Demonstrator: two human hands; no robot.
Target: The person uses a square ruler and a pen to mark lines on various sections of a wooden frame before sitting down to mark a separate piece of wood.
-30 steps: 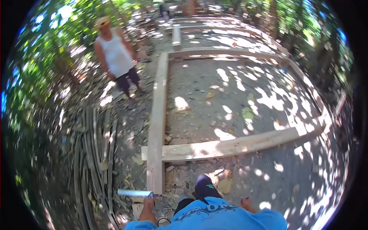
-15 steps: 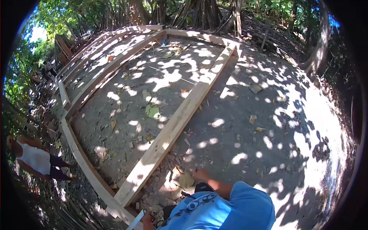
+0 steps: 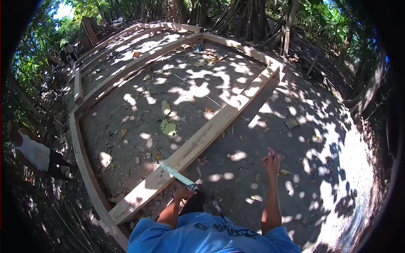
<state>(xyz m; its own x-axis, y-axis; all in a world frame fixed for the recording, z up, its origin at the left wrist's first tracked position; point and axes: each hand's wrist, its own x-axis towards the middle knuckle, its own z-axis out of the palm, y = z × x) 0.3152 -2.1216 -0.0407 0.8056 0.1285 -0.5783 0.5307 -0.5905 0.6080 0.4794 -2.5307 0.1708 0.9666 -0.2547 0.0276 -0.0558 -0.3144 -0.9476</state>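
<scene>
My left hand [image 3: 184, 193] is closed around the handle end of a try square [image 3: 176, 173]. The square's pale metal blade lies across the top of a long wooden beam [image 3: 192, 145]. To the right of the beam, my right hand [image 3: 272, 161] is raised over the bare ground, its fingers partly bent. Something small and dark shows between those fingers, too small to name.
More squared beams [image 3: 86, 158] form a frame on the dirt, joined at the corners. A person in a white top [image 3: 36, 152] is at the far left. Leaves and wood chips litter the ground; a tree trunk [image 3: 371, 90] rises at the right.
My left hand has brought the square up from the lower edge onto the beam. My right hand has moved away from the beam, to the right and upward. The view has shifted.
</scene>
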